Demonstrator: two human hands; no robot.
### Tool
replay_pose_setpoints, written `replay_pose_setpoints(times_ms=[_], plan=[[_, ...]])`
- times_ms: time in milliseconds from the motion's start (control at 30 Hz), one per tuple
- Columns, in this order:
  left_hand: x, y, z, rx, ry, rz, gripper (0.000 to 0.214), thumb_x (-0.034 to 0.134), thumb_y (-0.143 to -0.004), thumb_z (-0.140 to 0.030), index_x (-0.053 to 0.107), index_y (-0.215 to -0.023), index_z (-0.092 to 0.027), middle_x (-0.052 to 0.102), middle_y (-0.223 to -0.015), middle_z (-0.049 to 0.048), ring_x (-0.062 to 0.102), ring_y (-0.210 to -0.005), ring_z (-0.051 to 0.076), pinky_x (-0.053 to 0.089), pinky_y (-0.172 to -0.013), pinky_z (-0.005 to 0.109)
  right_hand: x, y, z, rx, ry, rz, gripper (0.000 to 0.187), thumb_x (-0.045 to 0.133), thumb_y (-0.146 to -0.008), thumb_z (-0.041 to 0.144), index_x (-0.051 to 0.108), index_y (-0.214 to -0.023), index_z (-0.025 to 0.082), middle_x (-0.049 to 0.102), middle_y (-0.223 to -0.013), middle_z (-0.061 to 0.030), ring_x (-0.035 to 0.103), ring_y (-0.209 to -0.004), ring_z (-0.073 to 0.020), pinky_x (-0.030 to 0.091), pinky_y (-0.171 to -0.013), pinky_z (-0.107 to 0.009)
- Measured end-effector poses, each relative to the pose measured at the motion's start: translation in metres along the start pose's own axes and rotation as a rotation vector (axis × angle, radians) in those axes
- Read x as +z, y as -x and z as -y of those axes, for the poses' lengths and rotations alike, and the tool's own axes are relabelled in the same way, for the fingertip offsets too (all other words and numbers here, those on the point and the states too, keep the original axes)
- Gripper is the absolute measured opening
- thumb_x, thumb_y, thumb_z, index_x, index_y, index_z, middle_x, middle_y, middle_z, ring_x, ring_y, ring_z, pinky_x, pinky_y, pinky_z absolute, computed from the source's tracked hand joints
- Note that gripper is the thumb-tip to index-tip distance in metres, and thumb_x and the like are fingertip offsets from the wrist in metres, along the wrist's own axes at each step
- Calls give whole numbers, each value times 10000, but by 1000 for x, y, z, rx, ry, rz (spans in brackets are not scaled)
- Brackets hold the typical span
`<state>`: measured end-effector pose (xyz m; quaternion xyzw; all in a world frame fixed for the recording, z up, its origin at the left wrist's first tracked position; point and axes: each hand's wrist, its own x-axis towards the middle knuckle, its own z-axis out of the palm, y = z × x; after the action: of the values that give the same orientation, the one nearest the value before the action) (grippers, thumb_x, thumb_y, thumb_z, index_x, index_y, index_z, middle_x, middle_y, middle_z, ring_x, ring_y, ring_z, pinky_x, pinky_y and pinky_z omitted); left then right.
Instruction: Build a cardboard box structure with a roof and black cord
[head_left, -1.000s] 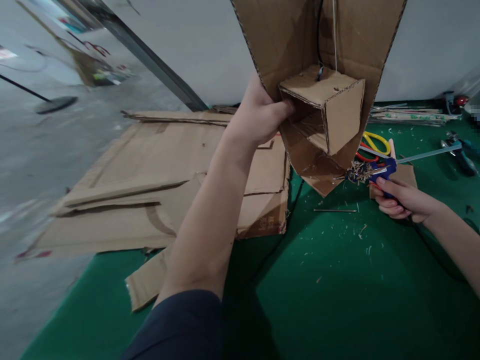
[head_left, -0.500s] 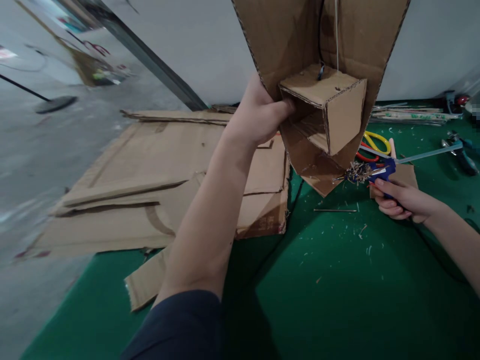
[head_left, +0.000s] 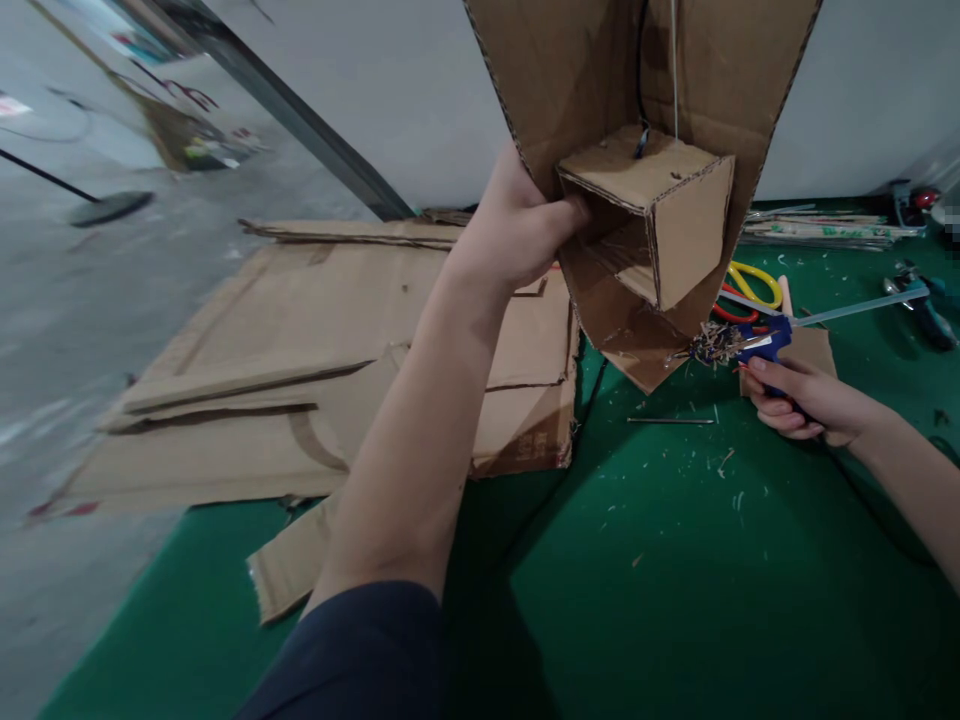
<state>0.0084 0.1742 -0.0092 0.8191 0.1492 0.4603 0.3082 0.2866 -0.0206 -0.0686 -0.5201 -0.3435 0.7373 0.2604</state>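
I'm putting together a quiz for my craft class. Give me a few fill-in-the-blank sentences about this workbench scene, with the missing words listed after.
1. The left hand grips the edge of a tall structure made of ____.
2. The right hand holds a glue gun whose body is coloured ____.
3. The table cover under both arms is coloured ____.

Missing words: cardboard; blue; green.
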Motion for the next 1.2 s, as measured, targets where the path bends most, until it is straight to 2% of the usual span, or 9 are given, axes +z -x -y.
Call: replay_pose_setpoints(times_ms=[167, 367, 467, 567, 700, 833, 1000, 1067, 1200], plan=[[0, 0, 2, 36, 43, -24, 462, 716, -766, -316, 586, -1209, -334, 681, -1200, -43, 596, -1163, 223, 466, -1115, 425, -2, 1, -2, -53, -1, 14, 413, 660, -798, 580, 570, -914, 194, 335, -527, 95, 217, -389, -28, 128, -292, -134], [2, 0, -2, 41, 93, -48, 441, 776, -740, -325, 616, -1150, -289, 682, -1171, -15, 614, -1141, 229, 476, -1101, 431, 1, 1, -1, -19, -26, -17, 398, 664, -800, 567, 530, -816, 193, 345, -501, 93, 205, -369, -24, 128, -287, -145], [3, 0, -3, 39, 105, -49, 466, 786, -743, -338, 606, -1165, -255, 673, -1204, 20, 615, -1139, 251, 486, -1078, 475, 2, 1, 0, -27, -15, -34, 402, 669, -791, 572, 517, -818, 201, 348, -504, 96, 217, -372, -28, 133, -289, -144], [4, 1, -3, 50, 114, -53, 454, 783, -748, -329, 618, -1168, -278, 675, -1186, 1, 618, -1150, 248, 492, -1076, 465, 4, 3, -1, -44, 32, -31, 417, 665, -782, 591, 510, -832, 207, 359, -504, 97, 245, -375, -36, 158, -291, -148], [5, 1, -5, 83, 120, -51, 423, 798, -733, -321, 664, -1133, -277, 691, -1098, -9, 621, -1170, 253, 458, -1119, 472, 11, 6, -6, -63, 226, -109, 426, 646, -786, 602, 501, -859, 208, 388, -486, 95, 316, -371, -51, 223, -305, -165], [5, 1, -7, 50, 120, -42, 428, 780, -756, -354, 629, -1138, -234, 674, -1162, 22, 598, -1189, 256, 434, -1114, 504, 15, 8, -10, -41, 441, -240, 420, 616, -810, 602, 468, -831, 210, 431, -445, 77, 370, -368, -69, 304, -333, -189], [5, 1, -8, 2, 60, -7, 443, 714, -796, -412, 562, -1180, -250, 640, -1234, 4, 559, -1234, 266, 462, -1073, 486, 12, 6, -12, -130, 340, -264, 447, 624, -793, 622, 454, -868, 216, 410, -426, 92, 357, -362, -71, 281, -332, -190], [5, 0, -9, -2, 37, -3, 429, 705, -791, -420, 567, -1169, -272, 633, -1263, -1, 546, -1254, 276, 473, -1067, 458, 10, 5, -12, -136, 341, -259, 464, 634, -777, 635, 454, -859, 215, 412, -421, 90, 354, -357, -72, 273, -329, -193], [6, -1, -10, 7, 24, -33, 481, 714, -762, -428, 563, -1175, -232, 637, -1254, 21, 556, -1239, 302, 484, -1046, 487, 9, 5, -13, -124, 357, -276, 457, 645, -771, 625, 452, -855, 219, 417, -419, 86, 357, -358, -77, 266, -325, -197]])
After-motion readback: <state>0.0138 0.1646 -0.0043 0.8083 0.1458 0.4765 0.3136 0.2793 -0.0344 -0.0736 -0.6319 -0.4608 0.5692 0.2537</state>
